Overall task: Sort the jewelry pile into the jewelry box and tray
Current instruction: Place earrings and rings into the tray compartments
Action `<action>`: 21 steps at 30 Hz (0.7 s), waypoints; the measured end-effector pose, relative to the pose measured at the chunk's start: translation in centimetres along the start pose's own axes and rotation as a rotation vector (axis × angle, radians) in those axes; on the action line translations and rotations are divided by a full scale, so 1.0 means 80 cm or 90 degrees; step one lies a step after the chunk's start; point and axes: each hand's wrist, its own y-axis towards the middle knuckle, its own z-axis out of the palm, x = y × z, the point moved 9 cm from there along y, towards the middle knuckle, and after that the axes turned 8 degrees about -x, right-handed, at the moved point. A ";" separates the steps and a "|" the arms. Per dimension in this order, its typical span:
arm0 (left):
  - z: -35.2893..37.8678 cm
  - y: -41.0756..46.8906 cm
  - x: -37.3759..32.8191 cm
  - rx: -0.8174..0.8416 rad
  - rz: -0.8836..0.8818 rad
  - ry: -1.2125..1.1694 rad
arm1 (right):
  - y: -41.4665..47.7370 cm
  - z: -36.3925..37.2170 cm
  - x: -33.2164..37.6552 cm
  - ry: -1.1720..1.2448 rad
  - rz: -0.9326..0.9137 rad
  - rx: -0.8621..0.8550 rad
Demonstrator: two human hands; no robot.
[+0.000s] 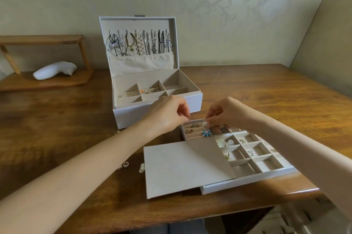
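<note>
Head view, right grip: my right hand point(226, 113) has its thumb and fingertips clamped on a small pale round piece point(204, 124), held just over the far left corner of the white compartment tray point(247, 180).
Left grip: my left hand point(167, 113) is curled, thumb tip against forefinger, just left of the right hand. I cannot tell whether it pinches anything.
Counts: one box, one tray and six compartments in the box base. The hanging chains are too tangled to count.
Box: the white jewelry box point(158, 111) stands far of my hands with its lid upright. A row of necklaces point(141, 45) hangs inside the lid. One beaded bracelet point(126, 94) lies in the far left compartment and a gold bracelet point(150, 90) in the far middle one.
Tray: a flat beige cover board point(182, 165) lies over its near left part. A blue-and-white round piece point(206, 132) sits by the ring rolls, with white shell-like pieces point(225, 143) in a cell near it.
Table: a few loose rings point(123, 165) lie on the brown wooden table point(57, 119), left of the tray.
</note>
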 end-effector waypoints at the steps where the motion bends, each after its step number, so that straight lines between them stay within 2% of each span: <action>1: -0.002 -0.001 0.000 -0.006 0.005 0.010 | -0.001 0.000 0.001 -0.006 -0.006 0.015; 14: 0.004 -0.001 0.004 -0.001 0.026 0.016 | -0.001 0.014 0.008 -0.163 0.021 0.090; 19: 0.014 -0.003 -0.006 0.048 0.051 0.017 | -0.001 0.017 0.007 -0.008 0.105 0.167; 21: 0.018 -0.003 -0.010 0.060 0.058 0.029 | 0.001 0.022 0.008 0.005 0.117 0.193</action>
